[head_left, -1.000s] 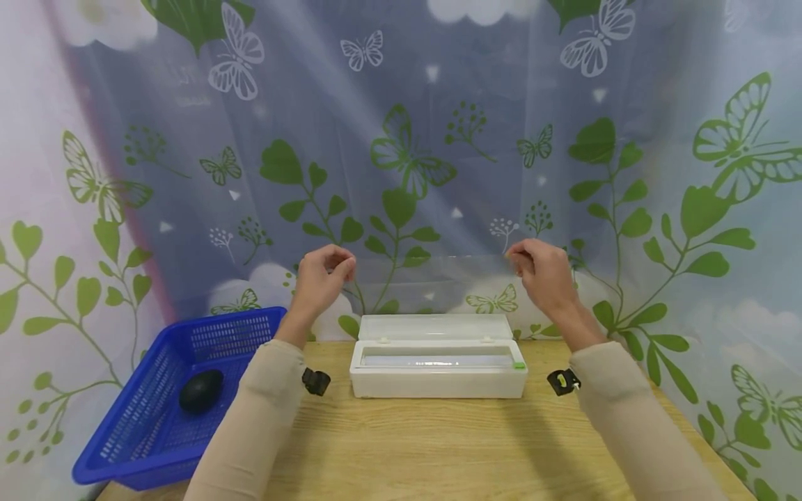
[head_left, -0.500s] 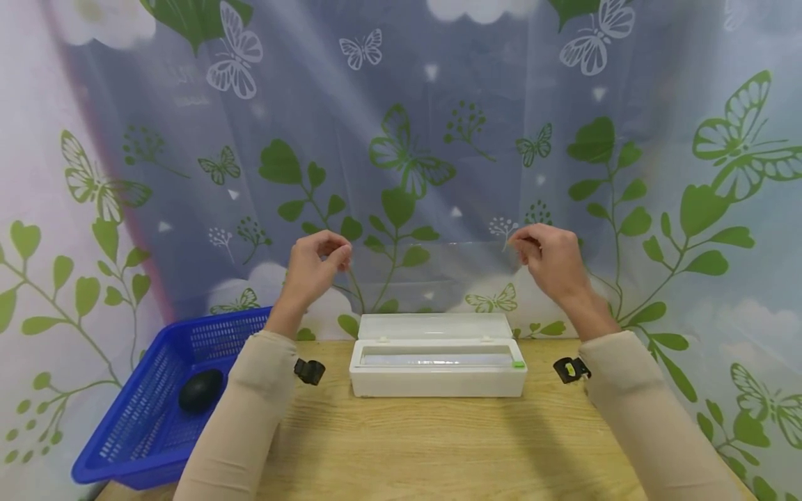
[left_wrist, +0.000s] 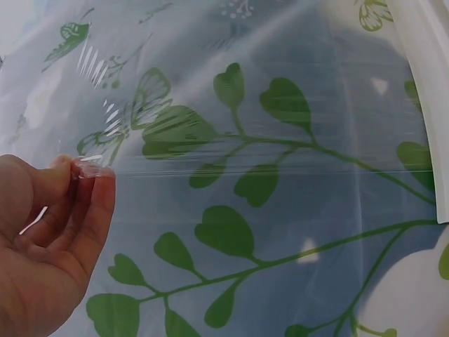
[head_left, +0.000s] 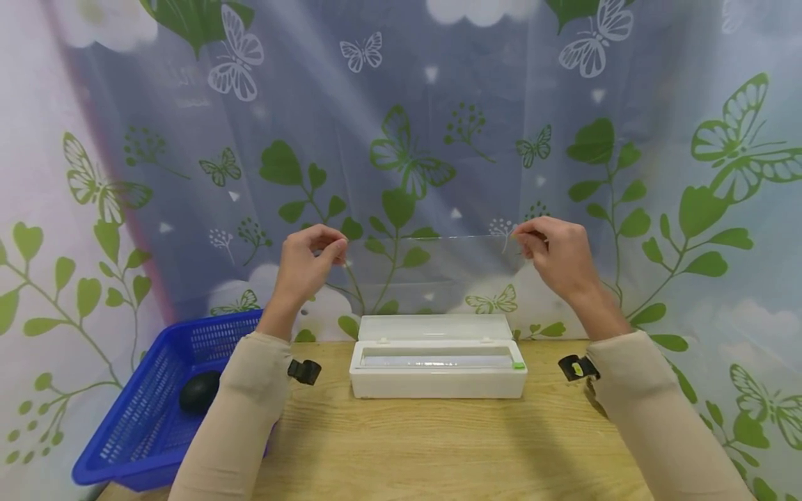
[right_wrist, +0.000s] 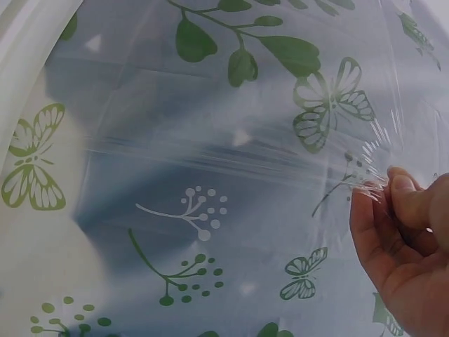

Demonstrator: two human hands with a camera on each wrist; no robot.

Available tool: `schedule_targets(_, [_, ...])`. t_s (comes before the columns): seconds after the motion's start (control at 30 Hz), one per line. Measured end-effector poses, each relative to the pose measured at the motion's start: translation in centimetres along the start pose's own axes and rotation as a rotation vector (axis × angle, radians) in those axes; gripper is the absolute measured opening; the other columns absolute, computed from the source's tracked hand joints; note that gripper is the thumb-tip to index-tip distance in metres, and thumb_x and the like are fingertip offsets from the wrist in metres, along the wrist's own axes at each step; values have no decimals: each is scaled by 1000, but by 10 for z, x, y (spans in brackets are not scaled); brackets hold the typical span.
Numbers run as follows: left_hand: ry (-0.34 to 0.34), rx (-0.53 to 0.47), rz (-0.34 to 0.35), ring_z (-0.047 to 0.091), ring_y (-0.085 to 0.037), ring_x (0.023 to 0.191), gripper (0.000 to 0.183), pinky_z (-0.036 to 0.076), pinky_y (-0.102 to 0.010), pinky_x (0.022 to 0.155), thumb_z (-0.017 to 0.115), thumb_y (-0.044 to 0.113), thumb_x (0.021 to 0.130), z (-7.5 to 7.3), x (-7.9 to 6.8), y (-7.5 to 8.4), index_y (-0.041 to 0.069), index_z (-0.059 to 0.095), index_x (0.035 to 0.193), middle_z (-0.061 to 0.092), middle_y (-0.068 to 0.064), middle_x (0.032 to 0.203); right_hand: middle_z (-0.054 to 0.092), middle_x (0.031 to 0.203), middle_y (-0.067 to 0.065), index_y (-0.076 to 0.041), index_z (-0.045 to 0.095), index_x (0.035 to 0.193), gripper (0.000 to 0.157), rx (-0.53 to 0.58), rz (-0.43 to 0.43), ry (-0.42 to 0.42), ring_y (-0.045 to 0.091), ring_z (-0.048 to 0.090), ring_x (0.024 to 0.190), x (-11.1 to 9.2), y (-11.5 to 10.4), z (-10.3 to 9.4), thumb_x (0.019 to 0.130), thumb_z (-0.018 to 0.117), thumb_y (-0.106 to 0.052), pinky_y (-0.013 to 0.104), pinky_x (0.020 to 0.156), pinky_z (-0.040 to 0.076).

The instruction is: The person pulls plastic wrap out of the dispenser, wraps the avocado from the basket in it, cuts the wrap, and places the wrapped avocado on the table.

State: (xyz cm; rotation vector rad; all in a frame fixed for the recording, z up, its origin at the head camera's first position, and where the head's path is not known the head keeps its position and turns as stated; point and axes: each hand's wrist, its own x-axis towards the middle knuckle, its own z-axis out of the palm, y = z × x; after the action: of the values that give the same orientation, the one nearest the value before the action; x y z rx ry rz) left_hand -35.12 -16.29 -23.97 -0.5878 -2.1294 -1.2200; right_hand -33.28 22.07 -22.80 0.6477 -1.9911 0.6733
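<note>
The left hand [head_left: 307,268] and right hand [head_left: 559,259] pinch a thin, clear plastic film [left_wrist: 266,163]; even, gentle tension above the long white plastic box [head_left: 438,384] should limit creases.

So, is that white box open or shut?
The white box is open: its lid is tipped back, showing the inside.

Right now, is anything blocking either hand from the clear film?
Nothing visible: the left hand and right hand both pinch the clear film directly. The white box sits lower; the blue basket is off left.
</note>
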Motion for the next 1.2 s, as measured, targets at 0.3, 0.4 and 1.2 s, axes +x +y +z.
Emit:
schedule_targets(0.3, [-51, 23, -10, 69, -14, 77, 17, 56, -20, 70, 66, 18, 102, -6, -14, 4, 4, 74, 108, 75, -17, 94, 75, 87, 17, 5, 76, 100, 11, -1, 12, -87, 26, 69, 69, -13, -12, -12, 97, 65, 5, 6, 64, 46])
schedule_targets(0.4, [-71, 12, -5, 70, -15, 79, 17, 55, -20, 70, 67, 19, 102, -8, -21, 3, 5, 75, 107, 76, -16, 95, 75, 89, 17, 4, 76, 99, 10, 13, -6, -103, 25, 70, 68, -20, -14, -16, 95, 66, 6, 4, 65, 47])
schedule_targets(1.2, [-636, -202, 60, 72, -22, 89, 12, 62, -35, 84, 67, 12, 100, -18, -86, -16, 3, 74, 104, 73, -11, 100, 69, 79, -12, -14, 74, 97, 27, 282, -214, -489, -3, 60, 67, -87, -23, -34, 88, 72, 12, 14, 61, 53])
